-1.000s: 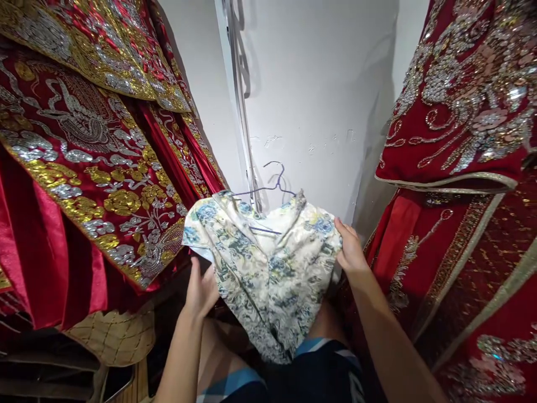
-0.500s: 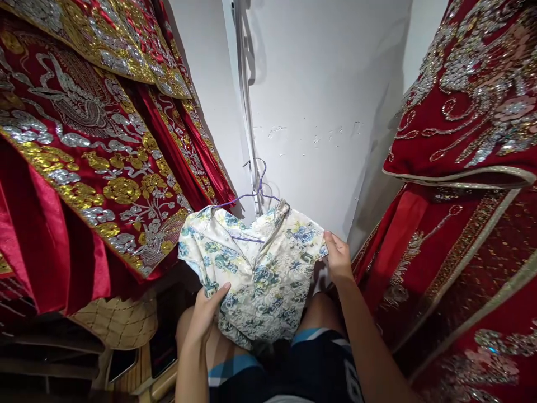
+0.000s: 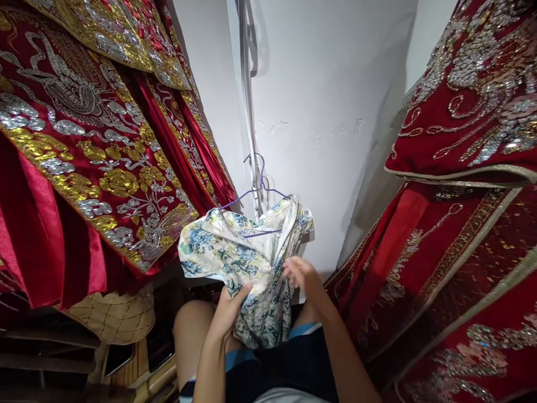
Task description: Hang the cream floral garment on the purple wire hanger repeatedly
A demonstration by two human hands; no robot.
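Note:
A short-sleeved floral blouse [image 3: 251, 263], white with blue, green and yellow print, hangs on a thin purple wire hanger [image 3: 239, 200]. Its V-shaped neck opening faces me, and the lower part drapes between my knees. My left hand [image 3: 229, 308] is closed on the blouse's left side below the sleeve, thumb on top of the cloth. Close to the front of the blouse, right of the neckline's point, is my right hand [image 3: 304, 277]. Its fingers are loosely bent and apart, with no cloth visibly gripped; whether the fingertips touch the fabric I cannot tell.
The hanger hooks on a white metal upright [image 3: 247, 101] before a pale wall [image 3: 319, 73]. Red embroidered garments [image 3: 121, 182] hang at left, beaded red ones [image 3: 457, 134] at right. At lower left are a tan quilted pad [image 3: 113, 316] and a phone-like dark object [image 3: 118, 358] on wood.
My right hand has let go of the right sleeve and moved inward to the blouse front. The blouse has turned and its right side has folded in. My left hand keeps its hold, shifted slightly right.

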